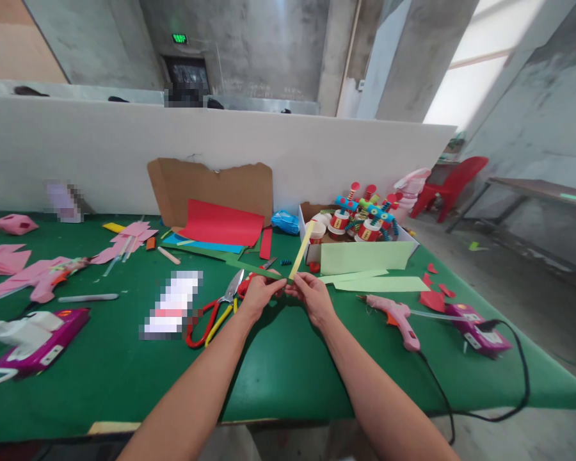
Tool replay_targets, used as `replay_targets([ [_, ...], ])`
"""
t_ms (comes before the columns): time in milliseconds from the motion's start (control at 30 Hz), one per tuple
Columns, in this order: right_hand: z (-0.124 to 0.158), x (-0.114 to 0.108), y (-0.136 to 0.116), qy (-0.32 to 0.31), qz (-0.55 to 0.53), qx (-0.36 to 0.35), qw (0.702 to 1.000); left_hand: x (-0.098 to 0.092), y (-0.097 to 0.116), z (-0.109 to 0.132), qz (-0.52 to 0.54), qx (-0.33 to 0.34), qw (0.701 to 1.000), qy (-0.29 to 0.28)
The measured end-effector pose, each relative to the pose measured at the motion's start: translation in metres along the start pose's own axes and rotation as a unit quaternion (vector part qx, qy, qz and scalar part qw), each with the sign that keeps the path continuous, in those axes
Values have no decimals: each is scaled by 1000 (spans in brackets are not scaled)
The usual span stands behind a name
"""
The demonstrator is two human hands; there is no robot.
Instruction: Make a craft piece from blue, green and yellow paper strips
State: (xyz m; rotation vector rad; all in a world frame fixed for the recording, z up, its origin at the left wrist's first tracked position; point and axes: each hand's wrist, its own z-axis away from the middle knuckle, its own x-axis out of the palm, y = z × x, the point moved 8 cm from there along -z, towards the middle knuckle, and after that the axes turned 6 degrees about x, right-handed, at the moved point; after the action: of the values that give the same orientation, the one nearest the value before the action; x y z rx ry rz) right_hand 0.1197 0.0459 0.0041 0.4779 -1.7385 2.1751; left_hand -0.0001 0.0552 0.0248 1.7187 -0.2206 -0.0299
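My left hand (260, 296) pinches a dark green paper strip (249, 267) that runs off to the left. Its fingertips nearly meet those of my right hand (315, 299), which closes on the lower end of a pale yellow paper strip (302, 250) pointing up. The two strips come together at an angle between my fingers; the joint itself is partly hidden. Just left of my left hand lie scissors with red and yellow handles (211, 323), blades open. A second red-handled tool (244, 288) sits partly behind that hand.
A pink glue gun (391, 314) with its cord lies right, near a purple power strip (480, 330). Behind stands a box (365, 257) of small paper figures. Red paper (223, 222), pale green strips (381, 283), another glue gun (52, 280) and a blurred sheet (173, 304) lie about.
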Motion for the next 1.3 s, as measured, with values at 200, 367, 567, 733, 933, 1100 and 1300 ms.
replay_targets([
  [200,1,1,0,-17,2,-8,1000,0,-1,0,-1,1,1000,-1],
  [367,-1,-1,0,-7,13,-13,1000,-1,-5,-1,16,-4,1000,4],
  [567,-1,-2,0,0,2,-7,1000,-1,-8,-1,41,-14,999,3],
  [733,-1,-2,0,1,7,-12,1000,1,-5,0,28,-13,1000,2],
  [933,0,5,-2,-14,45,-40,998,0,-10,-1,26,-30,999,10],
  [1100,-1,4,1,-12,44,-33,998,-3,-14,-2,38,-32,999,20],
  [1300,0,6,3,-22,19,-10,1000,-6,-7,-3,31,-11,999,41],
])
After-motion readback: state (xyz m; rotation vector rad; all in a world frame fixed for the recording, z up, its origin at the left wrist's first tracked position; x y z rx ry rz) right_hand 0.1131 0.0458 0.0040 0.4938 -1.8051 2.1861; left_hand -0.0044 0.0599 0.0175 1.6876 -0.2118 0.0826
